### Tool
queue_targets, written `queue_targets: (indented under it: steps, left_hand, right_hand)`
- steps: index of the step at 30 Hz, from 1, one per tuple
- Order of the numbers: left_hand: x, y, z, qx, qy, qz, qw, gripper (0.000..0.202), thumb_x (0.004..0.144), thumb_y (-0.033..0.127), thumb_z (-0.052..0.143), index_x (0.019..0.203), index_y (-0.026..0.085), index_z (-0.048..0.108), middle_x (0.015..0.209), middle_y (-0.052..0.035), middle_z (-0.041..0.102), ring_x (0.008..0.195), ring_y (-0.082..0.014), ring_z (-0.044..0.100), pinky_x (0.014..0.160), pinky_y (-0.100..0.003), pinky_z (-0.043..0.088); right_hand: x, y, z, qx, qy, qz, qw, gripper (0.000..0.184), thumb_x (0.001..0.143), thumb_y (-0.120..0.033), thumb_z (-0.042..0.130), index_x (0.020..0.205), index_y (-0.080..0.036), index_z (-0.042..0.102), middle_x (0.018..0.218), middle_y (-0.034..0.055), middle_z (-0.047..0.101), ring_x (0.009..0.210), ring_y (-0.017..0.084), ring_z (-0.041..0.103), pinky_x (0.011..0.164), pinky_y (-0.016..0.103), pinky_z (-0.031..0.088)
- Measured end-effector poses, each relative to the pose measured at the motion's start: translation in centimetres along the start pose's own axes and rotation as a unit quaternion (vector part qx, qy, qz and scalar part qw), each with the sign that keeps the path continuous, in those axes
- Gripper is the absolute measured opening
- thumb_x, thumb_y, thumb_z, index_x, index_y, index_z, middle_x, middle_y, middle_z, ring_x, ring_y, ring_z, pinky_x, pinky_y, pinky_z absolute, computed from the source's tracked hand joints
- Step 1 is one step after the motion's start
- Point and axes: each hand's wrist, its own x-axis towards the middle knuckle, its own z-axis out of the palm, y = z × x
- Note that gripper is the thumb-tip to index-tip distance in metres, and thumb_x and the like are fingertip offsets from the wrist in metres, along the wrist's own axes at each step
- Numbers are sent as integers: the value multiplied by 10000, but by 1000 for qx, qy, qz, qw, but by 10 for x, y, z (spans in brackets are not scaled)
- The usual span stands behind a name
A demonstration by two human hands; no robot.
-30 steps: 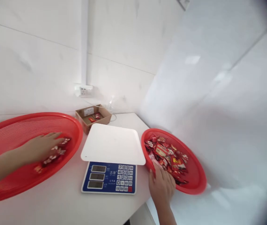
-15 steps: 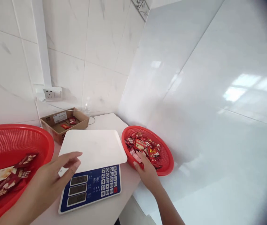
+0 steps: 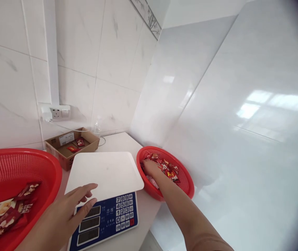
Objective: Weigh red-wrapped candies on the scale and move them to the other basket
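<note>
My right hand (image 3: pixel 152 167) reaches into the small red basket (image 3: pixel 185 186) of red-wrapped candies (image 3: pixel 168 169) at the counter's right end; its fingers are down among the wrappers and mostly hidden. My left hand (image 3: pixel 66 209) hovers over the near left corner of the weighing scale (image 3: pixel 104 219), fingers stretched out and holding nothing. The scale has a white platter (image 3: pixel 104 172) and a blue keypad front. At the left stands a large red basket (image 3: pixel 20 165) with a few long snack packets (image 3: pixel 5 212) inside.
A small cardboard box (image 3: pixel 71 144) with red packets stands behind the scale by the tiled wall. A wall socket (image 3: pixel 56 112) and a clear bottle (image 3: pixel 96 128) are behind it. A glossy white panel rises right of the counter.
My right hand has pushed forward from the basket's near rim into the candies. My left hand has stayed over the scale's corner after leaving the large basket. The view has tilted slightly.
</note>
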Motion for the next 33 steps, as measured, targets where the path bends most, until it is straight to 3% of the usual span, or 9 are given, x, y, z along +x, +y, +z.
queue_targets:
  steps: [3,8,14,18,21,24,26,29,33]
  left_hand:
    - [-1,-4,0,-12,-6,-1,1000,518,825,649,402,1169,326,617,1019,-56,706,854,-238,692,674,-304,566]
    - [0,-9,-2,-26,-13,1,1000,496,828,636,426,1182,340,606,1022,-54,706,859,-248,698,655,-303,572]
    - [2,-10,-7,-46,-23,-21,998,507,829,635,423,1207,338,586,1060,-45,700,907,-246,694,733,-316,569]
    - [1,-2,-9,-48,-17,-23,998,485,832,617,430,1193,340,594,1056,-35,700,909,-244,685,749,-331,563]
    - [0,8,-8,-67,-10,-14,998,454,840,583,436,1169,323,611,1055,-43,696,919,-245,670,753,-341,560]
    - [-1,17,-4,-132,-9,-29,991,493,840,547,469,1265,308,542,1204,-67,644,970,-246,655,804,-365,556]
    - [-2,22,-2,-185,-16,-51,981,588,840,531,486,1377,301,417,1326,-87,569,1085,-252,615,886,-388,532]
    - [-2,27,1,-254,-43,-62,964,701,840,528,492,1450,254,282,1375,-119,519,1240,-256,511,958,-395,490]
    - [1,28,4,-338,-52,-48,938,595,866,487,474,1397,247,350,1212,-99,631,1112,-239,599,948,-400,484]
  right_hand:
    - [9,0,6,-18,-5,-8,1000,339,905,-359,561,1182,-164,576,1232,88,579,1110,229,558,958,475,437]
    - [14,-3,7,-1,-7,14,1000,313,898,-360,573,1144,-166,590,1207,79,583,1088,221,563,944,469,451]
    - [4,4,-30,137,68,55,987,270,903,-227,472,1129,-105,555,1056,157,657,991,254,612,906,442,421]
    - [-13,-4,-54,266,109,20,958,309,912,-309,388,1149,-157,514,1139,116,642,1004,207,612,838,335,462]
    - [-30,-32,-58,407,66,-42,910,331,895,-401,419,1126,-189,524,1051,71,674,911,185,646,781,314,492]
    - [-51,-71,-54,626,-47,-98,772,351,806,-424,594,1077,-209,535,975,51,684,837,189,656,779,344,498]
    - [-66,-97,-49,683,-100,-122,713,398,743,-412,685,1062,-221,540,946,28,681,816,182,650,795,349,492]
    - [-86,-131,-42,694,-129,-159,691,440,710,-424,722,1058,-229,536,950,20,672,840,180,632,803,340,481]
    - [-105,-159,-36,667,-123,-180,712,388,751,-427,678,1057,-236,537,959,16,663,894,182,608,824,332,469]
